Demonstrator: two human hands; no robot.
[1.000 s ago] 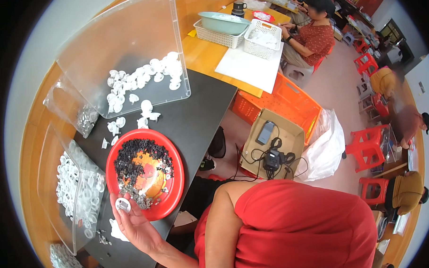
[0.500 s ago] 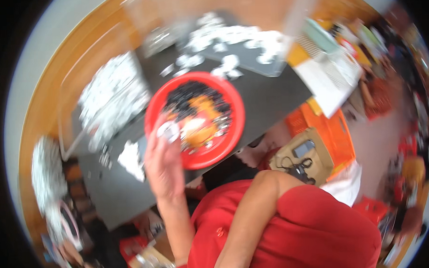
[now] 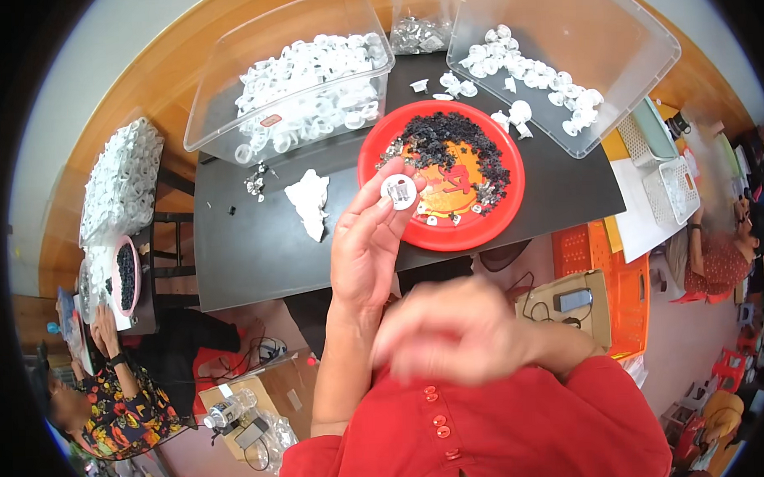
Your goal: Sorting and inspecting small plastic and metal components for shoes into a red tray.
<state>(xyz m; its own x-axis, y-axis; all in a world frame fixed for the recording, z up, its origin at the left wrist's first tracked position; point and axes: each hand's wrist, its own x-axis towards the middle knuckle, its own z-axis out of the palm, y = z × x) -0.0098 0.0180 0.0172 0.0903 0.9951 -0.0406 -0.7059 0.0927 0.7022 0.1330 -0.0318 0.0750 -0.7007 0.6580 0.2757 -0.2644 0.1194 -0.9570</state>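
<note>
In the fingertips of my left hand is a small round white plastic cap, its face turned up with a dark and metallic detail in the middle. My left hand is raised in front of the near left rim of a red round tray. The tray carries a heap of small black parts and scattered tiny metal pieces on its orange patterned centre. Close to my chest, beside my left wrist, my right hand is smeared by motion; whether it holds anything does not show.
Behind the tray stand a clear bin of white caps and a tilted clear bin with fewer. A crumpled white tissue and metal bits lie left on the dark table. Another person works at far left.
The view has turned and sharpened, so the tray sits further right in it. My right hand has come up from the lower edge to my chest; my left still holds the cap.
</note>
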